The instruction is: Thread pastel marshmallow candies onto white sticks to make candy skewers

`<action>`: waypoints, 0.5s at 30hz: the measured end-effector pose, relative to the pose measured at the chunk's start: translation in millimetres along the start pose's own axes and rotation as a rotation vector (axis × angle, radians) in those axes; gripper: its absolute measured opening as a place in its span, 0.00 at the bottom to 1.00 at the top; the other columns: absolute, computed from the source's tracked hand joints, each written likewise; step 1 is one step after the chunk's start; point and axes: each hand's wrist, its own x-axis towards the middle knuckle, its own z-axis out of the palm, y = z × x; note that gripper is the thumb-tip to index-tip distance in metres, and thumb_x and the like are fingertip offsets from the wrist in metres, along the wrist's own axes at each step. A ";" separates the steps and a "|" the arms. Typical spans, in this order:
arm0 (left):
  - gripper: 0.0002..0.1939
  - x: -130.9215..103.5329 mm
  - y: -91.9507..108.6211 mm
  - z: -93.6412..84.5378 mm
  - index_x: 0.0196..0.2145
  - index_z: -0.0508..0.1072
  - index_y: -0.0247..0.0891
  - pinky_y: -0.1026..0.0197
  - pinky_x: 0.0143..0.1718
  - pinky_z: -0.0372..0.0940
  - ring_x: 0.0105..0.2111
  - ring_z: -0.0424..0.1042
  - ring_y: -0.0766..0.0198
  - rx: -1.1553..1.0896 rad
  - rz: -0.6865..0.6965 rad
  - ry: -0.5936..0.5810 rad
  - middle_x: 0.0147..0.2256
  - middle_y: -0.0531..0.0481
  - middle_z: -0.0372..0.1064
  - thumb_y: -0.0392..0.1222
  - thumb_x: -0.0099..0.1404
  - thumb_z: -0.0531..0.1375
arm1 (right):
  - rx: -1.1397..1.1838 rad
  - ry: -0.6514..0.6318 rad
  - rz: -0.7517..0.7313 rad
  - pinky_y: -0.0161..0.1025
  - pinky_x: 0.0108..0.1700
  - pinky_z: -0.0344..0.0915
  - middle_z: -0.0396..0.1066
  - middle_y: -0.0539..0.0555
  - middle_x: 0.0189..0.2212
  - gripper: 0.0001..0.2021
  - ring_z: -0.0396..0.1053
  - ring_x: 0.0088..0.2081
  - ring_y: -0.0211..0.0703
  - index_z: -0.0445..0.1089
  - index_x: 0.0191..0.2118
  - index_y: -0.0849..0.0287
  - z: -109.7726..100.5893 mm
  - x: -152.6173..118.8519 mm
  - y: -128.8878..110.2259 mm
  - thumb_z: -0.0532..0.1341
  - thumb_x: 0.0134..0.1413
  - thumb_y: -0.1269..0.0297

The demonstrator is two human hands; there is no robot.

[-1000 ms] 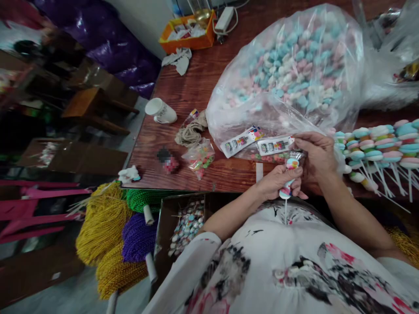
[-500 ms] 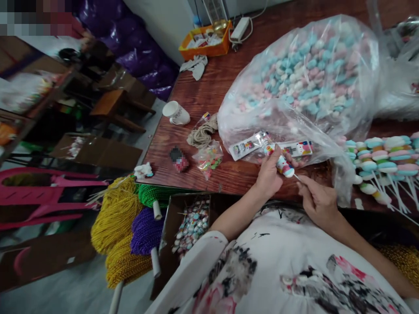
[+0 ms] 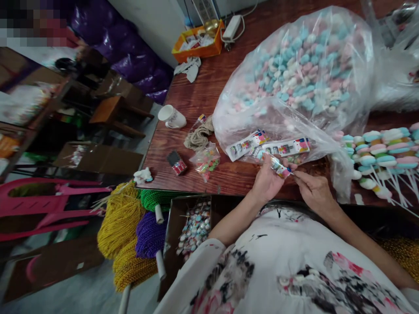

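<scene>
My left hand (image 3: 269,179) is wrapped round a small printed candy wrapper (image 3: 280,168) with something pale inside. At the wrapper's right end, the fingers of my right hand (image 3: 310,186) pinch together on what looks like its stick or end, too small to make out. Just beyond my hands lie flat printed wrappers (image 3: 284,147) on the table. Behind them stands a large clear bag (image 3: 294,74) full of pink, blue and white marshmallows. Marshmallow skewers (image 3: 382,150) on white sticks lie at the right.
On the wooden table (image 3: 196,98) are a white mug (image 3: 172,117), a bag of gummy candies (image 3: 207,162), a phone (image 3: 176,163), cloth and an orange basket (image 3: 198,51). Below the edge stand a box of wrapped candies (image 3: 172,231) and cord spools (image 3: 119,222).
The wrapped candy has turned and sits lower in my left fingers, partly covered. My right hand has shifted slightly up and left. The whole view has shifted a little.
</scene>
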 end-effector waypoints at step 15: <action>0.15 -1.6 -4.3 -7.2 0.35 0.70 0.38 0.54 0.51 0.68 0.39 0.76 0.62 0.069 0.064 -0.037 0.28 0.56 0.68 0.42 0.55 0.72 | 0.122 -0.066 0.037 0.35 0.25 0.56 0.62 0.46 0.16 0.15 0.60 0.17 0.35 0.67 0.26 0.55 2.6 -6.6 -18.1 0.56 0.65 0.60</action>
